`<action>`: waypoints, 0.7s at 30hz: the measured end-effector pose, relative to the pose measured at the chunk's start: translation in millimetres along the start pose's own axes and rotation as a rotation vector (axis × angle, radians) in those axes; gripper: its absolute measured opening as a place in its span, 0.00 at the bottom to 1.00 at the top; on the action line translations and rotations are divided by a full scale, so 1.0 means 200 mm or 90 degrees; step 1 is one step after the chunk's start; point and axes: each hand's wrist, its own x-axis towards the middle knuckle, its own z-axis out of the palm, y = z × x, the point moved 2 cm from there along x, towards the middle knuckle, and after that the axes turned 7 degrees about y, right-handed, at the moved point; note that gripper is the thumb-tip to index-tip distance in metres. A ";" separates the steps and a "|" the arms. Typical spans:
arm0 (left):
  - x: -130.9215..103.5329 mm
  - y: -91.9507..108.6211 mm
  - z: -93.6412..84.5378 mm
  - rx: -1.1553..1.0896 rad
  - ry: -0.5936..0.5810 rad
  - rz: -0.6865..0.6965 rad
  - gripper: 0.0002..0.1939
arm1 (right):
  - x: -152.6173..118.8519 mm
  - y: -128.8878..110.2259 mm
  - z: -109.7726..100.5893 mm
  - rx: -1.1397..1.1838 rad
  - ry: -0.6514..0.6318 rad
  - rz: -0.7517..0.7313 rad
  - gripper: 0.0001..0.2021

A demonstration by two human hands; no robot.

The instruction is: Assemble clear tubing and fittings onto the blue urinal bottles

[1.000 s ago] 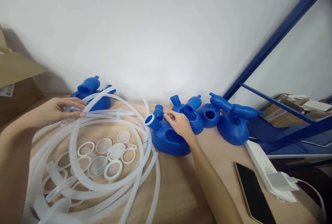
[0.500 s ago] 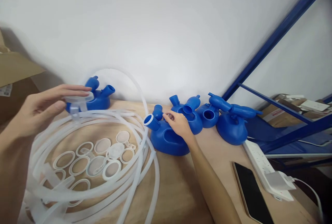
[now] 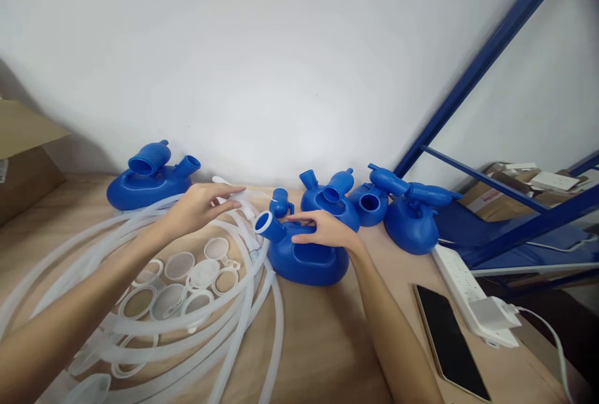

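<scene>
A blue urinal bottle (image 3: 309, 264) stands on the table, its neck tilted up to the left with a white ring at the mouth. My right hand (image 3: 325, 229) is closed over the bottle's handle, thumb and fingers on its top. My left hand (image 3: 206, 204) reaches toward the neck. Pinched at its fingertips is a translucent plastic cap (image 3: 253, 194), faint and blurred against the pale background. Behind the neck sits a small blue piece (image 3: 279, 202). Below my left hand, coils of milky tubing (image 3: 187, 349) surround several translucent caps and rings (image 3: 180, 265).
More blue bottles with funnel-shaped tops stand along the wall, one at left (image 3: 150, 186) and several at right (image 3: 412, 226). A phone (image 3: 449, 338) lies near a white power strip (image 3: 468, 295) with a charger. A cardboard box (image 3: 28, 167) is at far left, a blue metal rack (image 3: 486, 73) at right.
My left hand has swung right with the translucent cap, from above the tubing to near the bottle's neck. My right hand has moved from the small blue piece's side onto the handle.
</scene>
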 end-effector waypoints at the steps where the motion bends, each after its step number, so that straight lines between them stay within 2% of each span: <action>1: 0.00 0.00 0.02 -0.011 0.004 -0.003 0.32 | -0.02 0.01 -0.02 0.000 -0.022 -0.006 0.26; 4: -0.03 0.03 0.11 -0.060 0.012 -0.020 0.31 | -0.06 0.04 -0.03 -0.054 -0.006 -0.004 0.28; 9: -0.16 0.07 0.36 -0.145 0.045 -0.074 0.26 | -0.09 0.10 0.02 -0.074 0.062 -0.038 0.24; 13: -0.22 0.06 0.51 -0.232 0.079 -0.057 0.23 | -0.09 0.10 0.04 -0.082 0.082 -0.076 0.22; 15: -0.24 0.06 0.55 -0.237 0.089 -0.062 0.21 | -0.09 0.10 0.05 -0.093 0.095 -0.087 0.21; 18: -0.27 0.06 0.57 -0.164 0.124 -0.079 0.24 | -0.08 0.10 0.06 -0.112 0.107 -0.100 0.20; 21: -0.28 0.08 0.58 -0.071 0.179 0.023 0.27 | -0.09 0.10 0.08 -0.107 0.111 -0.096 0.22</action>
